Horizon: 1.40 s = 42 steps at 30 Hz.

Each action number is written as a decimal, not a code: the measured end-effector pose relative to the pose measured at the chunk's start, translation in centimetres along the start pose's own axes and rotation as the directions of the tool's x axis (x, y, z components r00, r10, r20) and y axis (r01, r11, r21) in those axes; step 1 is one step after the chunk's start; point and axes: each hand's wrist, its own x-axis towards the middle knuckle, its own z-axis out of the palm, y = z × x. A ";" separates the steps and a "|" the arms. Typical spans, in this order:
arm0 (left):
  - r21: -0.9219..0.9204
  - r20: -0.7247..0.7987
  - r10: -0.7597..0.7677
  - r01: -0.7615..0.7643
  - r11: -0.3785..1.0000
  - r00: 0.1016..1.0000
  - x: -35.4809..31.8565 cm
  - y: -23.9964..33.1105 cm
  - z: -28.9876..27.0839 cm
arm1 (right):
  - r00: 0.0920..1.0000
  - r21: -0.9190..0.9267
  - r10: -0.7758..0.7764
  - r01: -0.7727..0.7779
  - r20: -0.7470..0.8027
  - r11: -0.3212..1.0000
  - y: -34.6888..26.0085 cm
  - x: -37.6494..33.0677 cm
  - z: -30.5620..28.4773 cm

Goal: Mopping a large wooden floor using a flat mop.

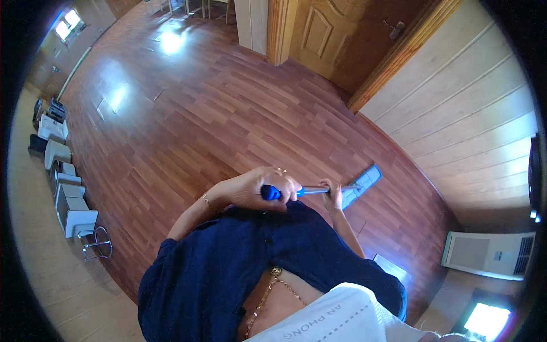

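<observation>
A flat mop (361,187) with a grey-blue rectangular pad rests on the wooden floor, ahead of me and to the right. Its metal pole slants up toward my body and ends in a blue and black grip. My left hand (259,187) is wrapped round that grip at the top end. Lower on the pole, my right hand (333,195) is closed round the bare metal, close to the pad in this view. Part of the pad's near side is hidden behind the right hand.
A brown wooden door (336,37) with a metal handle stands at the far right, beside a pale panelled wall (450,125). A white upright appliance (489,253) is at the right. Several white boxy items (74,214) line the left wall, near a metal-framed object (98,244).
</observation>
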 end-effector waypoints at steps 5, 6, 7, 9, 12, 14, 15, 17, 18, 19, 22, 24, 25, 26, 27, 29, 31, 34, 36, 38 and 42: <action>0.043 -0.183 0.010 -0.003 0.999 0.983 -2.0 1.9 0.0 | 0.960 0.131 -0.266 0.254 0.082 0.958 -3.3 6.3 1.8; 0.077 -0.232 -0.003 0.022 0.997 0.973 -2.5 2.2 0.5 | 0.952 0.145 -0.289 0.273 0.098 0.951 -3.7 7.2 2.1; 0.074 -0.274 -0.016 0.037 0.997 0.962 -2.9 2.3 1.0 | 0.926 0.177 -0.359 0.337 0.115 0.925 -4.0 8.1 2.4; 0.089 -0.347 -0.057 0.093 0.992 0.936 -3.6 2.4 2.1 | 0.861 0.205 -0.494 0.466 0.116 0.861 -4.2 9.9 3.5; 0.103 -0.477 -0.107 0.176 0.979 0.872 -3.6 1.6 3.9 | 0.849 0.313 -0.487 0.415 0.203 0.854 -2.0 14.0 7.3; 0.103 -0.563 -0.126 0.221 0.970 0.817 -3.5 0.7 5.2 | 0.766 0.200 -0.534 0.496 0.358 0.845 -2.2 16.6 8.6; 0.098 -0.609 -0.127 0.233 0.968 0.783 -3.5 0.2 6.0 | 0.739 0.182 -0.562 0.536 0.370 0.824 -2.6 17.5 9.2; 0.086 -0.687 -0.129 0.256 0.963 0.715 -3.4 0.1 7.4 | 0.736 0.161 -0.540 0.524 0.408 0.836 -3.5 18.3 10.6; 0.078 -0.711 -0.134 0.267 0.960 0.690 -3.6 0.2 7.9 | 0.698 0.169 -0.547 0.536 0.461 0.827 -4.3 18.8 11.2; 0.100 -0.730 -0.122 0.282 0.954 0.673 -3.8 0.3 8.4 | 0.653 0.219 -0.590 0.561 0.475 0.798 -5.2 19.0 11.8; 0.168 -0.791 -0.077 0.336 0.927 0.608 -4.5 2.3 9.6 | 0.526 0.315 -0.716 0.657 0.459 0.685 -8.8 18.6 13.2; 0.249 -0.834 -0.023 0.415 0.875 0.551 -5.5 4.5 10.6 | 0.441 0.400 -0.740 0.641 0.508 0.656 -13.1 17.4 13.0; 0.243 -0.847 -0.026 0.431 0.869 0.531 -6.2 5.8 11.3 | 0.419 0.418 -0.751 0.642 0.510 0.642 -15.1 16.5 13.3; 0.280 -0.863 -0.006 0.489 0.826 0.504 -6.9 7.0 12.0 | 0.338 0.466 -0.764 0.635 0.549 0.616 -16.6 15.8 13.7; 0.315 -0.875 0.015 0.548 0.775 0.483 -7.2 8.4 12.7 | 0.257 0.514 -0.774 0.622 0.579 0.591 -17.7 14.9 14.1; 0.347 -0.891 0.044 0.615 0.708 0.452 -7.7 11.5 14.3 | 0.172 0.609 -0.834 0.608 0.525 0.509 -20.1 12.3 15.0; 0.392 -0.895 0.104 0.653 0.649 0.434 -8.3 13.9 15.9 | 0.074 0.675 -0.844 0.565 0.531 0.474 -22.7 9.1 14.9; 0.447 -0.893 0.247 0.673 0.589 0.377 -8.4 17.5 18.7 | -0.133 0.765 -0.850 0.522 0.509 0.377 -27.4 4.1 12.8; 0.529 -0.842 0.275 0.609 0.590 0.464 -8.7 20.3 20.5 | -0.316 0.819 -0.806 0.475 0.500 0.321 -29.8 0.7 12.3; 0.615 -0.769 0.350 0.469 0.634 0.536 -9.0 21.3 22.9 | -0.480 0.883 -0.760 0.384 0.439 0.269 -31.5 -2.6 11.8; 0.695 -0.711 0.515 0.363 0.620 0.479 -7.5 22.4 25.2 | -0.687 0.968 -0.683 0.211 0.247 0.138 -33.0 -8.3 11.8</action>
